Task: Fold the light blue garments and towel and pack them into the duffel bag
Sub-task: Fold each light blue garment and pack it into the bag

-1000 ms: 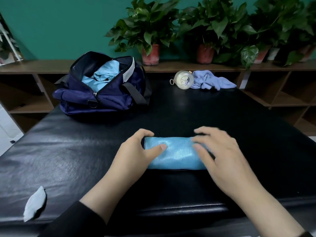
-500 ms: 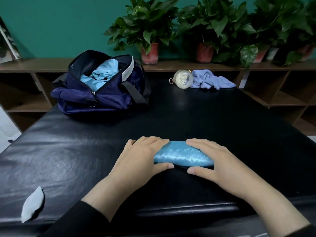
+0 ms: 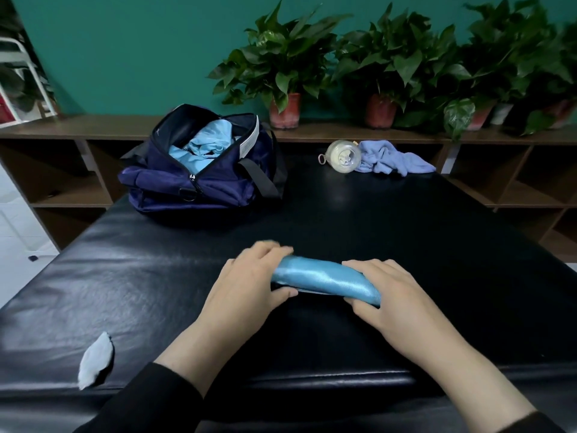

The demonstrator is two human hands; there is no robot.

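A shiny light blue garment [image 3: 321, 278], folded into a tight roll, lies across the black padded table [image 3: 156, 292] in front of me. My left hand [image 3: 249, 285] grips its left end, fingers over the top and thumb under the near side. My right hand [image 3: 393, 295] grips its right end the same way. The navy duffel bag [image 3: 206, 179] stands unzipped at the far left, with light blue clothing [image 3: 203, 145] inside. A lavender-blue towel [image 3: 390, 160] lies crumpled at the far right edge.
A round pale bottle [image 3: 343, 156] lies on its side against the towel. A small pale cloth piece [image 3: 93, 364] sits at the near left edge. Behind the table run wooden shelves [image 3: 359, 132] with several potted plants [image 3: 284, 67].
The flat folded garment has been rolled up into a narrow bundle, and both hands have closed round its ends. The roll now tilts, its right end nearer to me.
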